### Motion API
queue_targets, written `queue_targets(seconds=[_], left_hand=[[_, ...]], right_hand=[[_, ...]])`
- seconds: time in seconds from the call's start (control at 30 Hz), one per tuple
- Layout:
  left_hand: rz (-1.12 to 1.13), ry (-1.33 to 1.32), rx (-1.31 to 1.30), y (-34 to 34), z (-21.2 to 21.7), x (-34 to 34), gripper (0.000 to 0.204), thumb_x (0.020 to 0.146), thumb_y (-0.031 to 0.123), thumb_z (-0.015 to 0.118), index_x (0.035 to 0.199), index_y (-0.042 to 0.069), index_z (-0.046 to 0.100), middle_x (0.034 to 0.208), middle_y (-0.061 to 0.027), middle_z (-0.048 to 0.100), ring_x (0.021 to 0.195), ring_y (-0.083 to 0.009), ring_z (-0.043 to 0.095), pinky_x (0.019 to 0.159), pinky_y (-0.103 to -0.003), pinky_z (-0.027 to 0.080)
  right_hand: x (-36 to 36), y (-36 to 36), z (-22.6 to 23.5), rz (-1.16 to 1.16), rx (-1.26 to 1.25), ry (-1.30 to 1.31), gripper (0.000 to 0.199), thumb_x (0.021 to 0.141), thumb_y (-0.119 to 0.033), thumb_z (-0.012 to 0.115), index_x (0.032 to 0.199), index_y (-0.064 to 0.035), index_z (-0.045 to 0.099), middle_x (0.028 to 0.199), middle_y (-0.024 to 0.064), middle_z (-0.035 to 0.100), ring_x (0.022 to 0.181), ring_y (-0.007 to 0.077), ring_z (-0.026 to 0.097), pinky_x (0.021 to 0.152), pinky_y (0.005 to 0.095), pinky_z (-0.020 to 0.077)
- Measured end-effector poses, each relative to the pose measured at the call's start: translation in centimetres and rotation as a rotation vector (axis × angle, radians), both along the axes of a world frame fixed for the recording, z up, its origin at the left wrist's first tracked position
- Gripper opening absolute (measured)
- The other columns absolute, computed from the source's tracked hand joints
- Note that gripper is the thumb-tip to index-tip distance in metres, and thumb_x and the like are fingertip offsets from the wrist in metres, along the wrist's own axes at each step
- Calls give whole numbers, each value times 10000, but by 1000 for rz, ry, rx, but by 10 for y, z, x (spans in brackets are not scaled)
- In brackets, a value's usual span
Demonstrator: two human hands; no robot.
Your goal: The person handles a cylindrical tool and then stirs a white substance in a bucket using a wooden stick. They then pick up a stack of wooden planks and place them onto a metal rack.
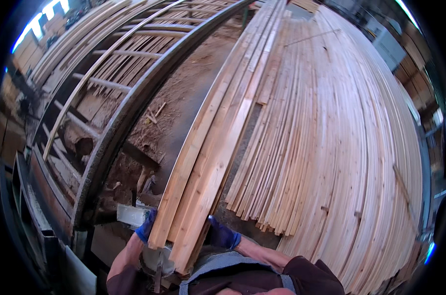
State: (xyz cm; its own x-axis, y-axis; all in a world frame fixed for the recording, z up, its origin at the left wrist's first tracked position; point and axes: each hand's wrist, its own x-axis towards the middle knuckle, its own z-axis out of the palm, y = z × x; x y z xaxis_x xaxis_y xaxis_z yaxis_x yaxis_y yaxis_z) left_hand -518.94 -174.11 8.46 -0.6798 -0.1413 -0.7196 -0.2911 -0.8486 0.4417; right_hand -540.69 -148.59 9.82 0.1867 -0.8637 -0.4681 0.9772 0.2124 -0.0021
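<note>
A stack of long, pale wooden boards [208,162] runs from close to my body away to the far end. Their near ends are uneven and sit between my two hands. My left hand [146,227], in a blue glove, grips the stack's left edge, its fingertips partly hidden by the wood. Against the right side is my right hand [224,234], also in a blue glove. Its thumb points up along the boards, while the other fingers are in shadow and partly hidden. Beneath the near ends, a pale metal support [156,259] shows in part.
A wide layer of narrow wooden strips [351,147] spreads across the right side. At left stands a metal frame [119,115] with rollers [112,84] and long strips lying over it. Sawdust and wood scraps [156,113] lie between frame and boards. A white box-like block [132,215] is near my left hand.
</note>
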Motion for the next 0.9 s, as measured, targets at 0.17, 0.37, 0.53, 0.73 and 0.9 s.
queue_targets(seconds=[0.17,0.37,0.53,0.73,0.9], left_hand=[[160,-93,38,-36,1,54,716,958,606,605,1444,83,553,1349,-118,660,1156,-241,677,987,-419,561],[264,-199,130,-22,16,69,690,979,583,586,1454,84,543,1357,-112,655,1169,-234,670,1005,-420,547],[258,-293,120,-57,37,54,669,996,563,570,1463,86,535,1364,-107,651,1180,-228,665,1019,-421,535],[100,-486,-25,-153,118,6,643,1017,540,551,1474,87,526,1373,-101,646,1193,-222,658,1037,-423,520],[-7,-703,-261,-269,203,27,616,1035,529,527,1474,97,531,1373,-77,646,1188,-201,654,1043,-405,510]], right_hand=[[-19,-49,-49,165,-219,-89,723,988,-556,576,1530,-103,422,1523,118,503,1391,325,470,1182,527,355],[-168,-136,-93,-329,96,474,884,915,-752,513,1546,-147,380,1505,96,519,1325,337,531,1137,528,423],[-197,-174,-52,-358,94,409,1005,816,-811,595,1557,-172,365,1493,111,521,1365,374,484,1142,575,402],[-192,-247,-103,-127,-176,181,879,846,-720,647,1520,-191,449,1542,50,483,1387,327,467,1168,539,370],[-188,-358,-26,-107,-791,-330,629,947,-427,687,1490,-171,497,1552,49,477,1418,293,429,1200,510,313]])
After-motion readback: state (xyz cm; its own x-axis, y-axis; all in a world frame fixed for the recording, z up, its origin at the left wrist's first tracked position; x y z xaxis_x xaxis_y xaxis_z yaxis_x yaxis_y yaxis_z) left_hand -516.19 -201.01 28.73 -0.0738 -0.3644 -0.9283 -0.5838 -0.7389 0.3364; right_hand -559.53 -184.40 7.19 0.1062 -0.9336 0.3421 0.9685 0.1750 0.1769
